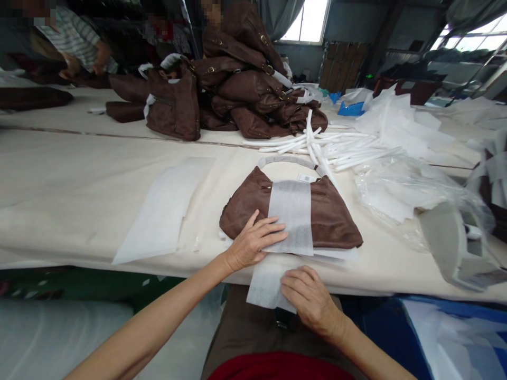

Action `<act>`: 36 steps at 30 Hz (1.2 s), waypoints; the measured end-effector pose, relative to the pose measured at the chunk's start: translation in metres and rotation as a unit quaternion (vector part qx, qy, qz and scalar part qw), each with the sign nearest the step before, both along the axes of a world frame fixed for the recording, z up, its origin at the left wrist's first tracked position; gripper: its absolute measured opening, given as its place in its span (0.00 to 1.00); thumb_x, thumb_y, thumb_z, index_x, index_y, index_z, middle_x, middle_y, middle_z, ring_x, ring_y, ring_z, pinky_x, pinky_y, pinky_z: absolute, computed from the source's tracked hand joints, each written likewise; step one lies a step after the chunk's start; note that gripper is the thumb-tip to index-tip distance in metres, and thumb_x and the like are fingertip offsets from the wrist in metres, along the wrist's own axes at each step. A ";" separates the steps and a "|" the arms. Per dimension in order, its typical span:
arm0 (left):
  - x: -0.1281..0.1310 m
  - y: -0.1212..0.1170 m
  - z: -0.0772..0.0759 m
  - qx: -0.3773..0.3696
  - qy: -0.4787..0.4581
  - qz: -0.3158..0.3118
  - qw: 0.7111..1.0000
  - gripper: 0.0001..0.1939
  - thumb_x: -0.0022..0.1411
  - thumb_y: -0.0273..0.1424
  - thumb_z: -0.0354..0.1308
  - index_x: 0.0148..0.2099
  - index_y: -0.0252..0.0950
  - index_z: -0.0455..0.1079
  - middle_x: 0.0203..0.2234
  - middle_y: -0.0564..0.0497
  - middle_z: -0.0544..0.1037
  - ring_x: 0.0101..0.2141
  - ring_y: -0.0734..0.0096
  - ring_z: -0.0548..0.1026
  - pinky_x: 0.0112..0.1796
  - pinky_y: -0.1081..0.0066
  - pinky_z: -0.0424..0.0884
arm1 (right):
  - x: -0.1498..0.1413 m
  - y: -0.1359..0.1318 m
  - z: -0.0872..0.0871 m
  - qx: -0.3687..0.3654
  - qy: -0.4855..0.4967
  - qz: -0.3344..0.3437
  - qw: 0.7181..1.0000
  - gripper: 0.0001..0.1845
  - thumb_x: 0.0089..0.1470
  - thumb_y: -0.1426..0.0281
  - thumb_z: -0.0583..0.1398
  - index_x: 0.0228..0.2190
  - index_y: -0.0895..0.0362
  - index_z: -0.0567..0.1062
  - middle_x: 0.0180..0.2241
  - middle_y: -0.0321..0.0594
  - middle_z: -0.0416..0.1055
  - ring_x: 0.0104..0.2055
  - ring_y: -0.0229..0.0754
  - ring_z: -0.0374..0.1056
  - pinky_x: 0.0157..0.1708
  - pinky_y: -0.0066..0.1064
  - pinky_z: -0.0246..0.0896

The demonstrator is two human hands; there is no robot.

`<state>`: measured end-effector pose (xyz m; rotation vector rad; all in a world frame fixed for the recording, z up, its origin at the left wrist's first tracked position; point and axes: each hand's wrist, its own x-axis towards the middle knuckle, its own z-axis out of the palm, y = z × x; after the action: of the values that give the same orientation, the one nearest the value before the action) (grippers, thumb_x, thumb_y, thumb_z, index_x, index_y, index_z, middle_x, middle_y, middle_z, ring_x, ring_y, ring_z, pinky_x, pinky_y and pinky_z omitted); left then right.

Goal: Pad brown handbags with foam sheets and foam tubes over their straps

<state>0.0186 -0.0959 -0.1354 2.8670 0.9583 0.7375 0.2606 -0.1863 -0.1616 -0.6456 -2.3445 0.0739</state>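
A brown leather handbag (335,216) lies flat near the table's front edge, its wrapped handle (287,159) pointing away from me. A white strip of tissue-like sheet (293,211) runs over the bag's middle. My left hand (253,240) rests on the bag and the strip's left edge, fingers stretched out. Below the table edge, my right hand (311,298) pinches the strip's lower end (267,287), which hangs over the edge. A small white tag (304,178) shows beside the handle. More white sheet sticks out under the bag.
White sheets (162,211) lie to the left. Brown bags (245,84) are piled at the back, with white foam-like rods (348,148) before them. Clear plastic (420,195) and a grey tape dispenser-like object (455,245) are at right. A co-worker (79,47) stands across the table.
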 end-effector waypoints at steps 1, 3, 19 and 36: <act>0.000 0.000 -0.001 0.002 -0.004 -0.001 1.000 0.23 0.63 0.24 0.52 0.59 0.41 0.67 0.55 0.45 0.74 0.62 0.59 0.62 0.64 0.43 0.40 | 0.000 0.001 0.005 0.000 0.008 0.005 1.000 0.15 0.62 0.79 0.50 0.43 0.59 0.74 0.42 0.46 0.77 0.48 0.45 0.70 0.50 0.44 0.64; -0.001 0.000 -0.002 0.002 0.001 -0.005 1.000 0.22 0.63 0.24 0.52 0.59 0.42 0.68 0.55 0.45 0.74 0.62 0.59 0.63 0.64 0.43 0.41 | 0.001 0.005 0.018 0.007 0.011 0.002 1.000 0.15 0.62 0.80 0.50 0.43 0.59 0.74 0.44 0.46 0.77 0.52 0.45 0.69 0.54 0.46 0.62; -0.029 0.004 0.029 -0.142 0.049 -0.152 0.977 0.26 0.70 0.29 0.42 0.68 0.40 0.56 0.64 0.43 0.63 0.67 0.56 0.52 0.65 0.43 0.39 | 0.013 0.042 0.066 -0.104 -0.053 -0.067 0.991 0.13 0.68 0.71 0.49 0.39 0.55 0.73 0.36 0.40 0.77 0.45 0.42 0.73 0.63 0.51 0.49; -0.007 -0.009 0.025 -0.166 -0.122 0.014 0.978 0.06 0.68 0.28 0.53 0.39 0.36 0.71 0.40 0.47 0.78 0.45 0.65 0.75 0.54 0.59 0.66 | 0.005 0.063 0.052 -0.248 0.008 -0.224 0.942 0.19 0.67 0.61 0.52 0.26 0.55 0.68 0.23 0.35 0.70 0.28 0.40 0.68 0.33 0.29 0.57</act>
<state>0.0113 -0.1045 -0.1109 2.4165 0.9830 0.8194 0.2655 -0.1236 -0.1096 -1.4026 -2.1088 0.4713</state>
